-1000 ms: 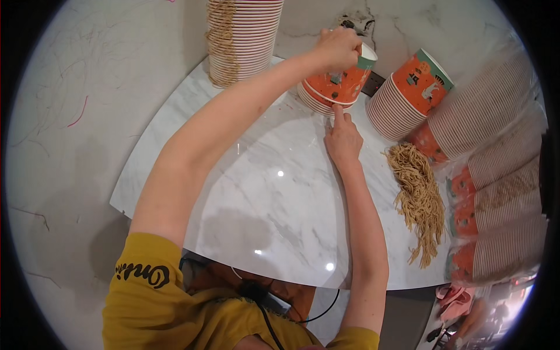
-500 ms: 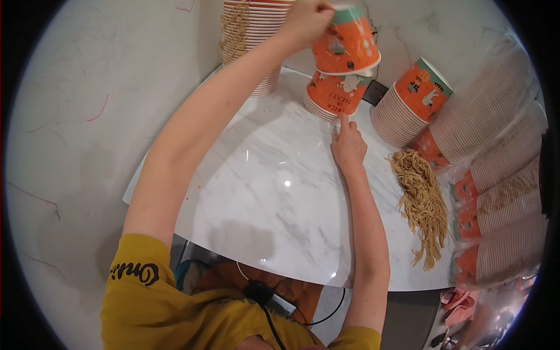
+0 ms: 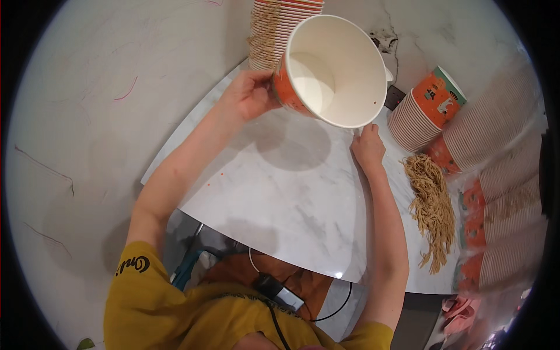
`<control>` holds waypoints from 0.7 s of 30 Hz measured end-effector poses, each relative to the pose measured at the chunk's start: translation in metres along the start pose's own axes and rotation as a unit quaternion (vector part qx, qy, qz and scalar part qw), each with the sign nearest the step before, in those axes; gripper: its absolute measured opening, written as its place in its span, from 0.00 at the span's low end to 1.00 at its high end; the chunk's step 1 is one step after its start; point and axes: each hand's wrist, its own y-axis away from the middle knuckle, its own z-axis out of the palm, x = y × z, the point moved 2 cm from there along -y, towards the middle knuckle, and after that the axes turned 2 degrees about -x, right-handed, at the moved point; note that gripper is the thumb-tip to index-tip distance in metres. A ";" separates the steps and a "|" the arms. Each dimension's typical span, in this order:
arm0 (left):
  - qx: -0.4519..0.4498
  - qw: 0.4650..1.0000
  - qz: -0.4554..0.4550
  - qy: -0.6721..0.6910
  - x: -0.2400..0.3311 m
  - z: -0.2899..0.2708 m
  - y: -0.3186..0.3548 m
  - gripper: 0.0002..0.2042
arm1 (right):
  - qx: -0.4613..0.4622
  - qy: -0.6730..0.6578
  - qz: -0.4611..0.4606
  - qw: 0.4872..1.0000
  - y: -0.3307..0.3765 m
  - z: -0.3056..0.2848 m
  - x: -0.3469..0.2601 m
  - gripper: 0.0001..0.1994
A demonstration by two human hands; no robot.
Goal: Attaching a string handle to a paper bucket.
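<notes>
My left hand (image 3: 249, 93) grips an orange paper cup (image 3: 332, 70) w/ its white inside facing me, held up over the bench (image 3: 280, 192). Right hand (image 3: 368, 147) rests on the bench just below it, can't tell if it's holding anything.

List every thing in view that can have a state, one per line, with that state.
paper cup: lifted off the table, tilted, mouth toward the camera, empty
left hand: closed on the paper cup's side
right hand: resting on the marble table
cup stack: nested, lying tilted
straw bundle: loose on the table
</notes>
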 end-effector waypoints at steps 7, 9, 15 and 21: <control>-0.043 0.998 -0.037 0.024 -0.017 -0.030 0.011 0.18 | 0.102 -0.335 -0.098 0.932 0.039 -0.067 -0.038 0.42; -0.043 0.997 -0.059 0.024 -0.027 -0.028 0.013 0.18 | 0.158 -0.356 -0.201 0.899 0.061 -0.089 -0.051 0.45; 0.062 0.994 -0.079 -0.051 -0.046 -0.020 0.029 0.16 | 0.161 -0.321 -0.304 0.883 0.104 -0.104 -0.076 0.37; 0.114 0.989 -0.083 -0.043 -0.071 -0.035 0.033 0.12 | 0.130 -0.321 -0.214 0.914 0.111 -0.096 -0.060 0.27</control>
